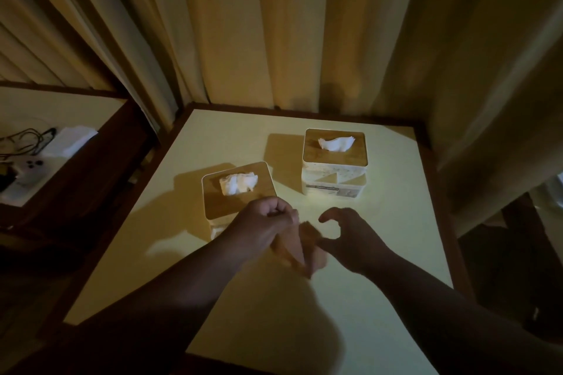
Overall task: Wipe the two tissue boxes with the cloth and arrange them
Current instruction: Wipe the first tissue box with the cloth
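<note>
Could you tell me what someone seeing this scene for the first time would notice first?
Two tissue boxes stand on the pale table, white tissue poking from each wooden lid: the near tissue box at centre left, the far tissue box behind and to its right. In front of them, the left hand is closed on a blurred cloth hanging from it, while the right hand hovers open beside it.

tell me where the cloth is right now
In the head view the cloth hangs low and centre from the closed left hand, just before the nearer tissue box, with the open right hand beside it.
</note>
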